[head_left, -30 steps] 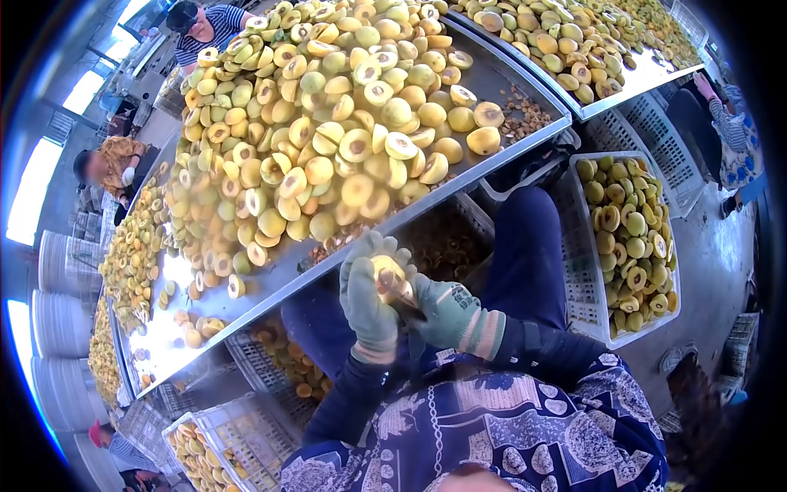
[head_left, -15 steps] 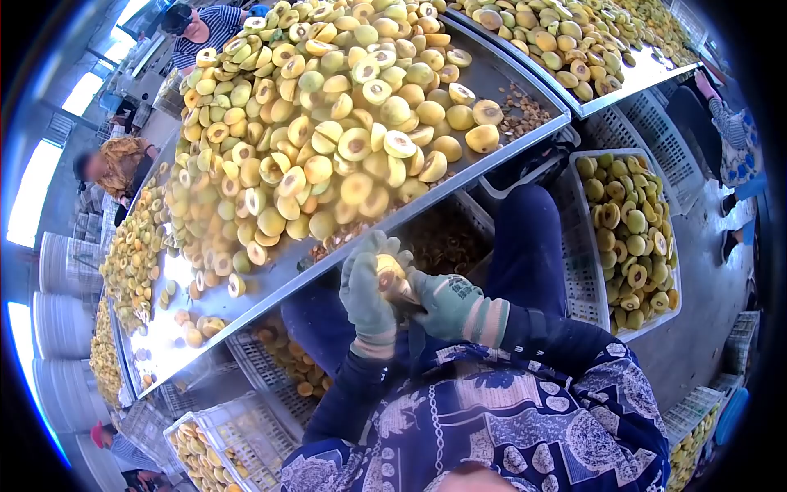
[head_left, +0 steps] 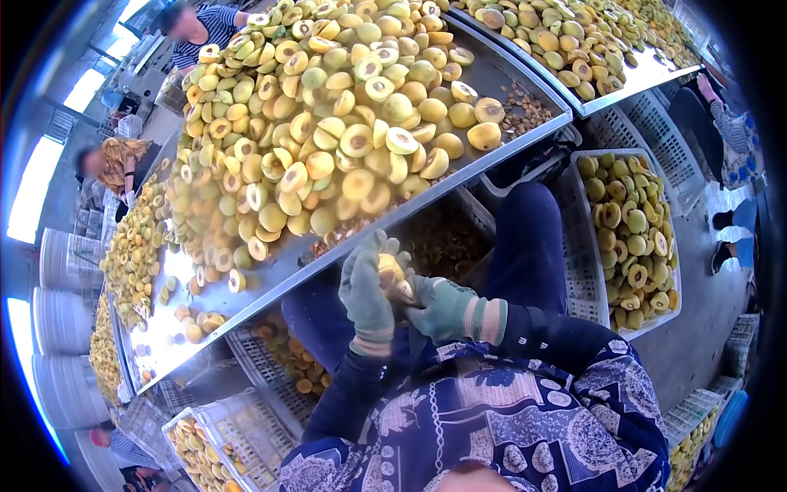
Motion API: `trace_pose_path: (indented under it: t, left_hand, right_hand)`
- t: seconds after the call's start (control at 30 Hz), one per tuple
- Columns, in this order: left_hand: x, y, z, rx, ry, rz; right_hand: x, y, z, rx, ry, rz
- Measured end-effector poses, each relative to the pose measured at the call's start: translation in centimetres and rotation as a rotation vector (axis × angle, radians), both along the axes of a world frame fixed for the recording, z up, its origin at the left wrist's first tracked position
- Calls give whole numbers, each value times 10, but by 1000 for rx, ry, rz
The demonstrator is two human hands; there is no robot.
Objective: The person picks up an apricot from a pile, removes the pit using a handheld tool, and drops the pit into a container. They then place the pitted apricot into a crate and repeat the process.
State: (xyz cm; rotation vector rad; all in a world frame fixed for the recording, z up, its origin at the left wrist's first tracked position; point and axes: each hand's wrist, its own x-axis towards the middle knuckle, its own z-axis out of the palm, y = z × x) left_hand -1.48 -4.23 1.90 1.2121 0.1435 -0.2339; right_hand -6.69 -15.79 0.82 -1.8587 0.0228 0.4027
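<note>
My left hand (head_left: pixel 366 291), in a green-grey glove, is closed around a halved yellow peach (head_left: pixel 388 266) with its brown centre facing up. Against that fruit, my gloved right hand (head_left: pixel 447 307) is closed on a small metal tool (head_left: pixel 403 290); its shape is mostly hidden by the fingers. Both hands are together above my lap, just short of the metal table's edge (head_left: pixel 443 195). Beyond them lies a big heap of peach halves (head_left: pixel 320 131), many with brown pits or hollows showing.
Loose pits (head_left: pixel 525 111) lie at the table's right corner. A white crate (head_left: pixel 602 307) full of peach halves stands to my right, another crate (head_left: pixel 254 426) at lower left. A dark bin (head_left: pixel 447 246) sits under the table edge. Other people work at left and upper right.
My right hand has turned and drawn slightly down at the fruit, and the tool shows less. My left hand keeps its hold. People at the left and right have shifted a little.
</note>
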Motion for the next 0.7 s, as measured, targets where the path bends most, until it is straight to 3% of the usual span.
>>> trace_pose_path:
  t: [0.1, 0.2, 0.3, 0.4, 0.5, 0.7]
  left_hand:
    - [0, 6, -11, -20, -9, -14]
    - [4, 5, -19, -57, 17, -12]
    - [5, 2, -5, -29, 31, -42]
    - [8, 8, -9, -32, 46, -112]
    - [11, 10, -14, -101, 28, -153]
    - [7, 4, -8, -73, -27, -106]
  right_hand:
    - [1, -2, -2, -8, 56, 65]
    - [0, -2, -11, -185, -138, 77]
    - [7, -9, 44, 484, 660, 31]
    - [3, -4, 39, 619, 631, -3]
    - [1, -11, 18, 941, 688, 81]
    - [-1, -16, 20, 1140, 734, 152]
